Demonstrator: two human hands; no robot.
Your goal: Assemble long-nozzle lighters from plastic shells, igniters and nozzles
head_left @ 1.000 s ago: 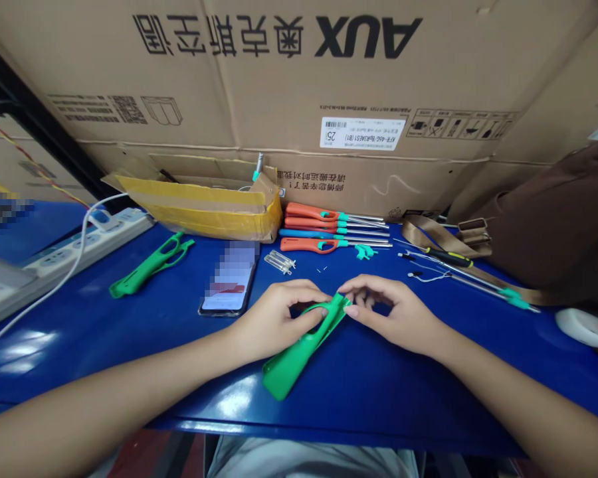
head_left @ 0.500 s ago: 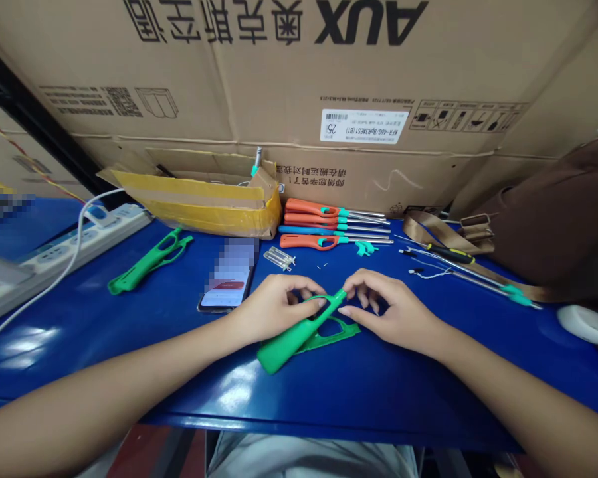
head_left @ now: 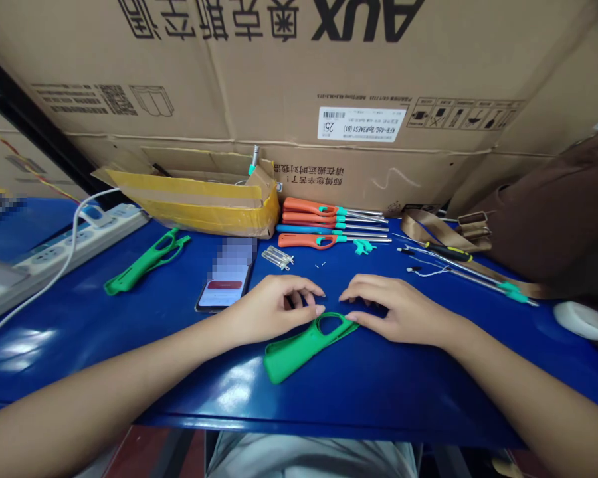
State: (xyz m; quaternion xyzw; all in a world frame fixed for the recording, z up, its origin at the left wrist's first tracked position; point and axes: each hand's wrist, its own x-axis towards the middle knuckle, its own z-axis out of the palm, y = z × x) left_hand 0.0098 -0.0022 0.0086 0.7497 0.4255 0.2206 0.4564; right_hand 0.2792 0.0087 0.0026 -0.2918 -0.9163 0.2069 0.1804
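Note:
A green long-nosed lighter casing (head_left: 293, 353) lies at a slant on the blue table between my hands, its wide end toward me. Its two halves appear stacked one over the other. My left hand (head_left: 278, 309) is just above the trigger loop, thumb near the loop's edge and fingers apart. By the narrow end is my right hand (head_left: 396, 311), its thumb at the tip and its fingers loosely curved and spread. Neither hand grips anything. Another green casing half (head_left: 142, 267) lies farther left. Small teal plastic parts (head_left: 363, 247) sit beyond my right hand.
Several assembled lighters (head_left: 306, 240) lie in a row beside a yellow-taped carton (head_left: 194, 209). A phone (head_left: 224, 282), clear fuel tanks (head_left: 278, 257), a screwdriver (head_left: 448, 252), wired igniters (head_left: 426, 269) and a power strip (head_left: 54, 255) surround the work area. A large cardboard box (head_left: 259, 99) stands behind.
The upper green casing half has come down from my hands onto the other half. Both hands have let go, and their fingers are looser.

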